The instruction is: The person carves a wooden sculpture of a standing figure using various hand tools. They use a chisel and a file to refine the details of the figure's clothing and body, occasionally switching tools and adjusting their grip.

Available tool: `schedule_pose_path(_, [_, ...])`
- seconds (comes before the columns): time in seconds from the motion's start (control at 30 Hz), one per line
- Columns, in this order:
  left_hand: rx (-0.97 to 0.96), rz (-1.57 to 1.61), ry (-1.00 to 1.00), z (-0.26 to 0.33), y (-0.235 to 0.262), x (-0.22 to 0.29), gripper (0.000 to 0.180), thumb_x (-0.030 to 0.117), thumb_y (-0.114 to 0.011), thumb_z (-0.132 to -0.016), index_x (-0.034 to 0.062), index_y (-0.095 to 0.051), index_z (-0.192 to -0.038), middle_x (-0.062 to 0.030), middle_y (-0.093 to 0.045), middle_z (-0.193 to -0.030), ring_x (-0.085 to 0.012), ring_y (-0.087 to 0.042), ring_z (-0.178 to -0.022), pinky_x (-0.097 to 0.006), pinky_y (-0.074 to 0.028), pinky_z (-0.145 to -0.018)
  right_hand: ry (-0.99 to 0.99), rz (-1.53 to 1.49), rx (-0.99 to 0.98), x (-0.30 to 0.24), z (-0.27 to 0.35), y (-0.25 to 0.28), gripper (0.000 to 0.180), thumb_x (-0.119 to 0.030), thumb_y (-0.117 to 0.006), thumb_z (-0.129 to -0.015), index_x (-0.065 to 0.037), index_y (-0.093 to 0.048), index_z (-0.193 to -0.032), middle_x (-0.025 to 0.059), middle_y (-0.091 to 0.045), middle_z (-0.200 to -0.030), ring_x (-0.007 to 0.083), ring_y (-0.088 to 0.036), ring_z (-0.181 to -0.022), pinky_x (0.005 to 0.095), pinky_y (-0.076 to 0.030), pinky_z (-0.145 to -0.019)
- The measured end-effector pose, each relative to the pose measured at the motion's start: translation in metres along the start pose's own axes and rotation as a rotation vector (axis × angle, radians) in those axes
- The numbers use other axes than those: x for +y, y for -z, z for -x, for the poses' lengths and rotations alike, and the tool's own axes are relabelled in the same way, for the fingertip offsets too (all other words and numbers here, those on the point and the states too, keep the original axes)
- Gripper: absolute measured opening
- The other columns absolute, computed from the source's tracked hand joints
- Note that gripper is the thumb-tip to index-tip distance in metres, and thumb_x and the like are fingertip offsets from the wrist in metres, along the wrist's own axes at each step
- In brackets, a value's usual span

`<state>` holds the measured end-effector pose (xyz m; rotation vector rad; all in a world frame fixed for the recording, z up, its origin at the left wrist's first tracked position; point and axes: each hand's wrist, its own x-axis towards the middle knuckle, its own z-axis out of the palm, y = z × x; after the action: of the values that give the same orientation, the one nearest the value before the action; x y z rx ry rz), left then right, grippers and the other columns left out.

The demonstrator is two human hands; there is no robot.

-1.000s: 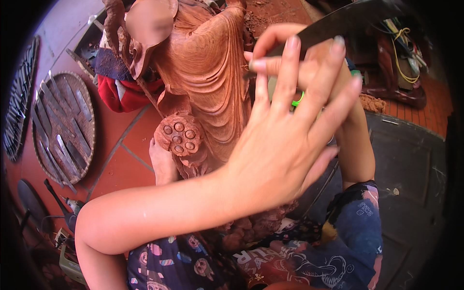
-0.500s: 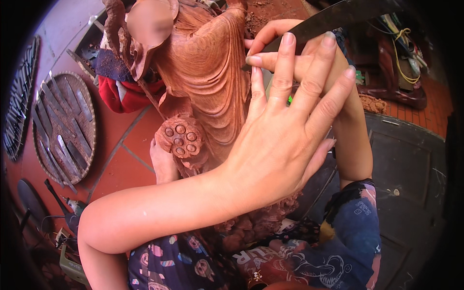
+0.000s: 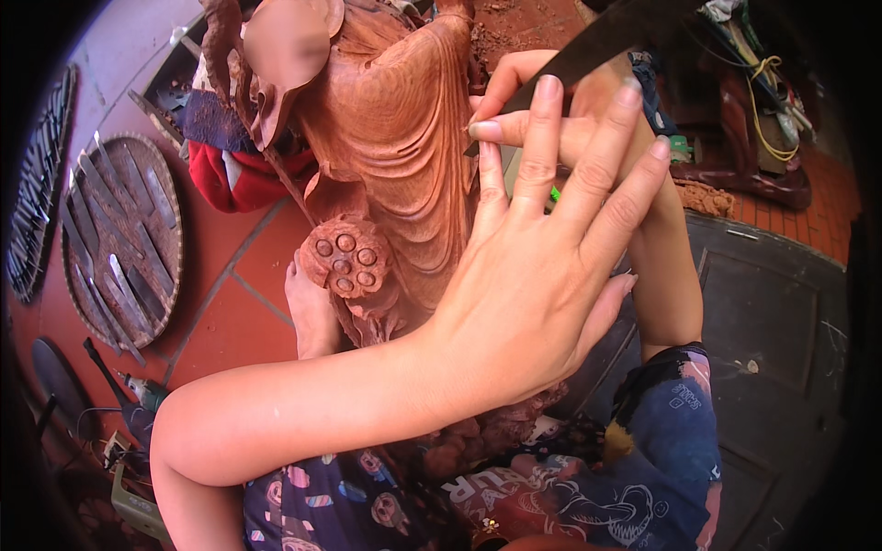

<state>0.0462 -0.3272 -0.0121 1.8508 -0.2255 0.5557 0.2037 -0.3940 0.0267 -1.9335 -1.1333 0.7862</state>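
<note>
A reddish-brown carved wooden statue [image 3: 390, 138] with draped robe folds stands between my legs, tilted in view. My right hand [image 3: 588, 124] pinches a long flat dark carving blade [image 3: 611, 41] near its end. The blade's tip sits at the right edge of the robe folds. My left hand [image 3: 542, 257] crosses in front, fingers spread and stretched out, overlapping the right hand; nothing is in it. Whether the two hands touch is hard to make out. A carved lotus pod [image 3: 347, 257] juts from the statue's lower left.
To the left, a round woven tray [image 3: 170, 303] holds several flat metal carving tools, beside a rack of dark tools [image 3: 41, 184]. A red cloth [image 3: 234, 179] lies behind the statue. On the right is a dark panelled board [image 3: 772, 321]. Wood chips [image 3: 501, 23] litter the tiles.
My right hand and the blade have shifted slightly down along the statue's edge. The left hand stays spread and has dipped a little with them.
</note>
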Motion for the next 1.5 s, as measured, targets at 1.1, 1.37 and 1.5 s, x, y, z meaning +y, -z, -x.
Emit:
schedule_pose_path(1.1, [-0.096,-0.040,-0.190,-0.021,0.014,0.006,0.073,0.007,-0.070,-0.084,-0.0009,-0.042,-0.150,-0.0361,-0.022,-0.159,-0.0560,-0.025,-0.147,-0.064,-0.031,-0.115,0.214,-0.318,0.305,0.011,0.020,0.011,0.009,-0.007,-0.075,-0.090,-0.001,-0.068,-0.092,0.0042,-0.071,-0.087,0.0100,-0.067,-0.084,0.0240,-0.055,-0.069])
schedule_pose_path(1.37, [-0.453,-0.158,-0.095,0.011,0.058,0.012,0.019,0.015,-0.077,-0.082,0.0004,-0.068,-0.091,-0.0097,-0.066,-0.083,-0.0263,-0.062,-0.077,-0.039,-0.049,-0.066,0.169,-0.071,0.043,-0.041,0.106,-0.017,0.014,-0.004,-0.085,-0.077,-0.001,-0.075,-0.086,0.0120,-0.070,-0.080,0.0185,-0.066,-0.071,0.0302,-0.050,-0.062])
schedule_pose_path(1.5, [-0.487,0.203,0.136,0.009,0.060,0.023,0.022,0.015,-0.075,-0.088,0.0016,-0.064,-0.075,-0.0114,-0.058,-0.066,-0.0277,-0.059,-0.063,-0.041,-0.046,-0.057,0.042,-0.392,0.443,-0.046,0.122,-0.036,0.043,0.001,-0.077,-0.085,0.005,-0.063,-0.125,0.0088,-0.068,-0.098,0.0093,-0.063,-0.070,0.0248,-0.051,-0.061])
